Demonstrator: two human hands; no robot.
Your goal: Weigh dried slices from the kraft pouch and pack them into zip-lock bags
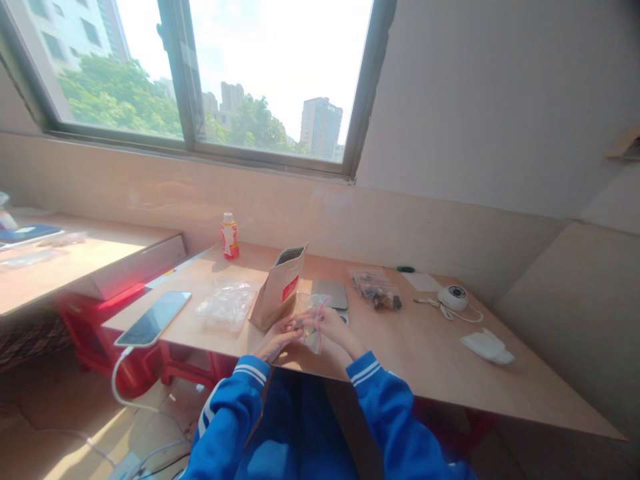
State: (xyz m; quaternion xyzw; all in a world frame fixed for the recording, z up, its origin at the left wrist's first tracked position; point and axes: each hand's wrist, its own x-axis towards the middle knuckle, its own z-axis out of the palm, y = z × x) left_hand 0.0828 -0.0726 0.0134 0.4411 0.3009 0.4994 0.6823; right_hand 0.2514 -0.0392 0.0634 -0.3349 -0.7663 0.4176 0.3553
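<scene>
Near the front edge of the table, a small clear zip bag [314, 341] with a red seal line is held between my two hands. My right hand [334, 325] has its fingers closed on the bag's upper part. From the other side my left hand [281, 335] pinches the bag, its fingers meeting those of the right. Something small and pale shows at the bag, too unclear to name. Just behind my left hand stands an open brown paper pouch [278, 288] with a red label. A flat silver device [336, 293] lies partly hidden behind the zip bag.
Clear plastic bags [226, 307] and a phone [155, 319] on a cable lie left. A red-and-white bottle [230, 237] stands behind. Rightward are zip bags of dark pieces [380, 293], a green-handled tool [405, 269], a white dome camera [453, 298] and a crumpled white tissue [487, 346].
</scene>
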